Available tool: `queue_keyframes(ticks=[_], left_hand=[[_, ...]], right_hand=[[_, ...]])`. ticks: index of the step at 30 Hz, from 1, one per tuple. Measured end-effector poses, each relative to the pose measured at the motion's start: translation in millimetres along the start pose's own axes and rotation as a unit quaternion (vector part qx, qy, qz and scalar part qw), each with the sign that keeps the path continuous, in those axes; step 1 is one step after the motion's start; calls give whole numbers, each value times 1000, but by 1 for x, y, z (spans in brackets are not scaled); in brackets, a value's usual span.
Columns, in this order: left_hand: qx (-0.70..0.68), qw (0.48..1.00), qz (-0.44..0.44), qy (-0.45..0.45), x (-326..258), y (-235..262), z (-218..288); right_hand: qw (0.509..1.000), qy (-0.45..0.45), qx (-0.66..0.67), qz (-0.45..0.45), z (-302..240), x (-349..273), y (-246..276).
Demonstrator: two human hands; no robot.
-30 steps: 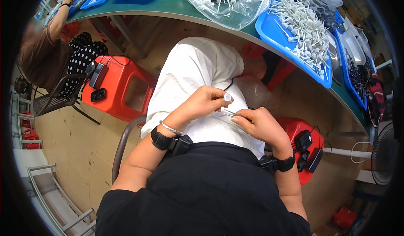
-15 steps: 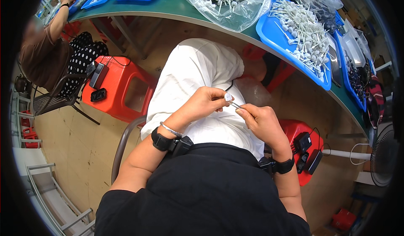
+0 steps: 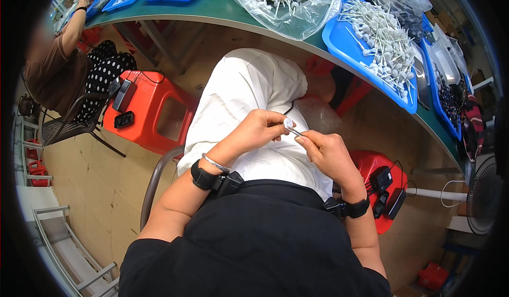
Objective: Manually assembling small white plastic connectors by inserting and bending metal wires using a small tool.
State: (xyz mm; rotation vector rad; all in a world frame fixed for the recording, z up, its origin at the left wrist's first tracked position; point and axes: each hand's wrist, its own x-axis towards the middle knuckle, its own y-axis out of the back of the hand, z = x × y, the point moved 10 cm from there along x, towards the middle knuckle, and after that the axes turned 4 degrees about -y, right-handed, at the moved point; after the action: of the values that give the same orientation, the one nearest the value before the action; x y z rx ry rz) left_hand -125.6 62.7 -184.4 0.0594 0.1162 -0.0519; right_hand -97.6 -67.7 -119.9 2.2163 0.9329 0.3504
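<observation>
1. A person sits at the near side of a green table [image 3: 212,12], both forearms over white trousers [image 3: 254,93].
2. The left hand [image 3: 261,128] pinches a small white piece [image 3: 288,122] between thumb and fingers, above the lap.
3. The right hand [image 3: 327,149] is clamped on a thin metal tool [image 3: 295,131], slanting left and away toward the piece; from here I cannot tell whether its tip touches.
4. The two hands are near each other but apart, with the tool bridging most of the gap.
5. On the table, at the far right, a blue tray [image 3: 338,43] holds a heap of white-headed pieces on thin stems.
6. Left of it, a clear bag [image 3: 305,28] lies open, with more such pieces in it.
7. Further right, a second tray [image 3: 448,118] carries dark items.
8. A black band [image 3: 202,175] circles the left wrist, beside a pale bracelet [image 3: 216,163]; the right wrist has a dark band [image 3: 357,208] too.
9. Red stools stand to the left [image 3: 140,122] and right [image 3: 363,162], bearing black devices.
10. At the far left, a co-worker [image 3: 55,77] in brown reaches toward the table.
</observation>
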Motion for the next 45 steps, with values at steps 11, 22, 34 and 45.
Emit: queue_keyframes(ticks=[11,22,34,45], left_hand=[[-24,1000,-15,-5,1,-1,-1],[-37,999,-13,-18,-1,-1,7],[-66,997,-32,-37,-3,-7,21],[-49,998,-19,-29,-3,-2,15]], right_hand=[[981,138,-95,97,-20,-4,8],[928,216,-241,184,-36,-12,8],[857,288,-330,271,-48,-25,10],[944,224,-168,175,-33,-11,11]])
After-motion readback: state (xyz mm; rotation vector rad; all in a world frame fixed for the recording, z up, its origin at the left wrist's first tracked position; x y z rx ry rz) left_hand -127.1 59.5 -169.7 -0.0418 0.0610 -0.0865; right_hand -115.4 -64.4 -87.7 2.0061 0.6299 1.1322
